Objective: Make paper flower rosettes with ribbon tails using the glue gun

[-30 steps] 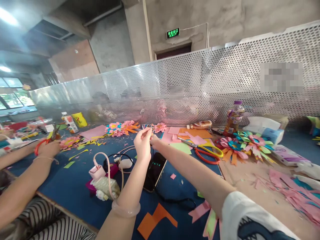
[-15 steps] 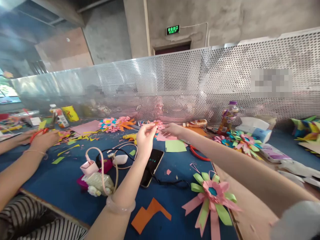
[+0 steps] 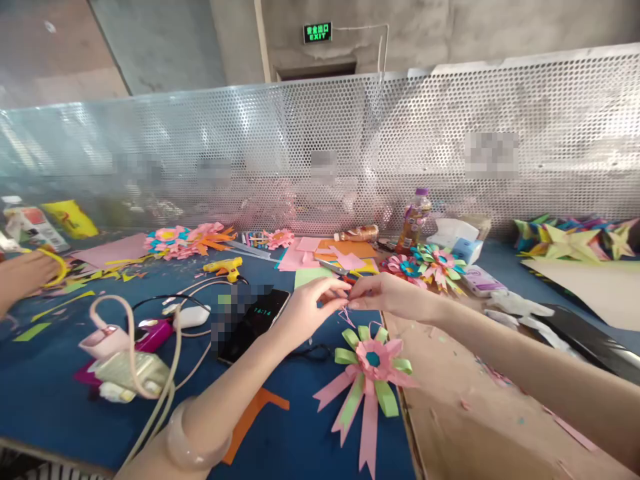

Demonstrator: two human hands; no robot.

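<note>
Now both hands have come down from the far side of the table to meet just above the paper flower with pink and green petals, which lies flat at the seam between the blue mat and the brown board. The left hand and right hand are pinched fingertip to fingertip on a small pink scrap, possibly a thin strip or thread; it is too fine to tell. A second ago they were raised and stretched toward the mesh screen, so the work has shifted close to the flower. A black phone beside the left wrist shows the digits 16:14. Above the doorway a green sign reads EXIT under Chinese characters. At the left edge another person's hand holds yellow-handled scissors. A yellow glue gun rests farther back.
</note>
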